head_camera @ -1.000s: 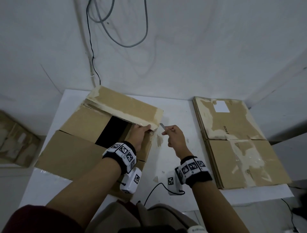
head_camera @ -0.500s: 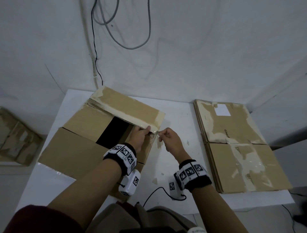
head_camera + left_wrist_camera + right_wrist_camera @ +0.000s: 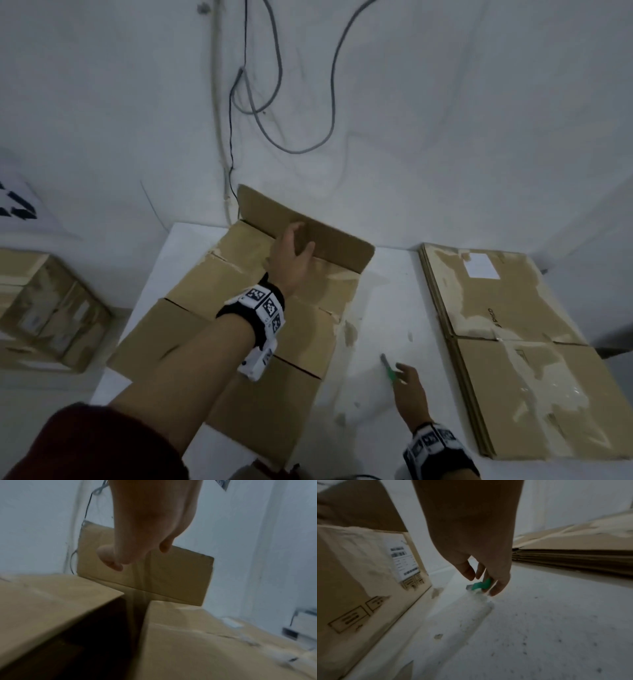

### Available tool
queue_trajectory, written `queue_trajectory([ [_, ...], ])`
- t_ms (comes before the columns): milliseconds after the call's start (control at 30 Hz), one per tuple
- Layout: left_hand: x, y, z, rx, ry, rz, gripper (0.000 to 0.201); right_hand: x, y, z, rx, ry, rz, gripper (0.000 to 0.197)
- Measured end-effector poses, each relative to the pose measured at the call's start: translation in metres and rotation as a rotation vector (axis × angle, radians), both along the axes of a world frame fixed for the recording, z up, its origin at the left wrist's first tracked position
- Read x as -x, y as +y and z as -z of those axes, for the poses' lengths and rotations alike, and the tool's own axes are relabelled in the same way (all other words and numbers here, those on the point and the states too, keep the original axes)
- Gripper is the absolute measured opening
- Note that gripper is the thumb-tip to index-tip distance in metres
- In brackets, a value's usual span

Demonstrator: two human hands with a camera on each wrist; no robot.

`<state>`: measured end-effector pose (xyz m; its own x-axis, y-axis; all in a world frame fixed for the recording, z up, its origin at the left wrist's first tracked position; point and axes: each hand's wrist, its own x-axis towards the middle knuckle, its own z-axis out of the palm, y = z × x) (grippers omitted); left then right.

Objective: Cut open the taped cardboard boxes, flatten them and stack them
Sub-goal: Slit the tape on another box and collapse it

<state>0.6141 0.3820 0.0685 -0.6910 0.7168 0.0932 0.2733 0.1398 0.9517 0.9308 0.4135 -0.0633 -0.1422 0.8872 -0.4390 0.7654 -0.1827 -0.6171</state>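
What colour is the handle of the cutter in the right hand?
Teal green. The cutter shows best in the right wrist view.

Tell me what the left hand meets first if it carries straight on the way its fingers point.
The raised far flap of the open box: the left hand points at it and seems to touch it. Beyond stands the wall; depth unclear.

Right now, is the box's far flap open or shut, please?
Open: the far flap stands upright, left hand touching it.
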Motion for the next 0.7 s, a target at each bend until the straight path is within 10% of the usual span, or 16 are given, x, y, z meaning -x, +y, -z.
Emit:
queue_trajectory([
  [333, 0.115, -0.007, -0.005, 0.81, 0.509, 0.231, 0.104, 0.126, -0.016, -0.107, -0.284, 0.217, -0.296, 0.066],
  [533, 0.111, -0.005, 0.009, 0.978, 0.557, 0.236, 0.131, 0.207, -0.051, -0.115, -0.003, -0.374, -0.436, 0.124],
  [700, 0.108, -0.005, 0.012, 1.014, 0.61, 0.226, 0.136, 0.212, -0.056, -0.103, -0.072, -0.48, -0.435, 0.137],
])
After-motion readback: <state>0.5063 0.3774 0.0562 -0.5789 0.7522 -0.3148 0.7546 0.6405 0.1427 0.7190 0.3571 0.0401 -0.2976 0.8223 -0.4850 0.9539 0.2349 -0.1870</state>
